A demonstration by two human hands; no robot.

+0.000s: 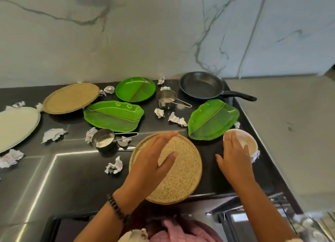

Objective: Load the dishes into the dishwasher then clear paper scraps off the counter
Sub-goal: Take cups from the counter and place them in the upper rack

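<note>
Both hands were open: left hand point(154, 162) lay flat over the woven round plate point(181, 176); right hand point(233, 160) touched the white bowl point(248, 140), mouth up.

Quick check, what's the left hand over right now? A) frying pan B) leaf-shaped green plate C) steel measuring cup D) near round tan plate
D: the left hand lies, fingers straight, over the near round tan plate at the counter's front edge.
</note>
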